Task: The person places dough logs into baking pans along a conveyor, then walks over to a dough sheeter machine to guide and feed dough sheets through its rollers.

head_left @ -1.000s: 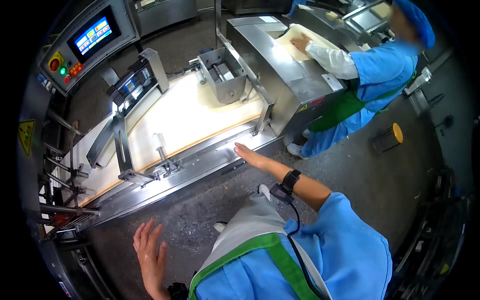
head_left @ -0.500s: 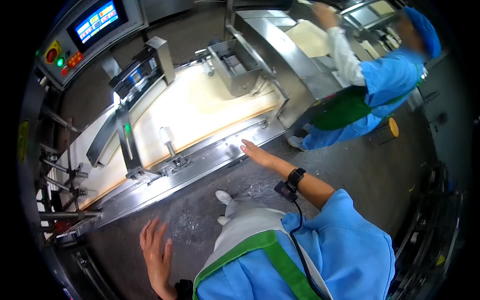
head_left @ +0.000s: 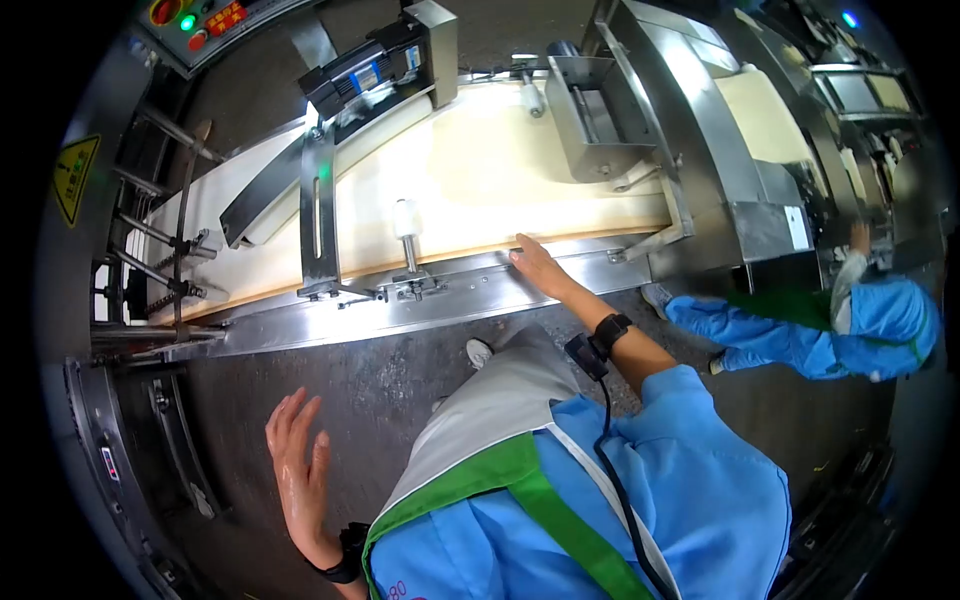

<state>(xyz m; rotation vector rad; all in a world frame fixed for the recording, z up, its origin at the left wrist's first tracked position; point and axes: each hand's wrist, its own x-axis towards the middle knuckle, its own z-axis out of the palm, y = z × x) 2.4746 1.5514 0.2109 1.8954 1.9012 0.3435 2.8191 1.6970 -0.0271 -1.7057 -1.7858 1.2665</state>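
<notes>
My right hand (head_left: 538, 268) is at the front edge of the conveyor, its fingers stretched toward a wide pale sheet that looks like dough (head_left: 480, 200). Whether the fingertips touch the sheet's edge I cannot tell. Nothing is held in that hand. Over the floor at the lower left, my left hand (head_left: 298, 465) hangs with spread, wet-looking fingers and holds nothing. A small white roller (head_left: 404, 218) on a metal bracket stands at the near belt edge, left of my right hand.
A slanted roller with a motor (head_left: 365, 75) crosses the belt at the left. A metal hopper box (head_left: 605, 120) sits above its right end. At the upper left is a control panel (head_left: 195, 25). A co-worker in blue (head_left: 830, 320) is at the right beside more machinery.
My view has turned, so the machine appears higher and shifted right. My right hand has come to the belt's edge. The co-worker now appears farther right and lower.
</notes>
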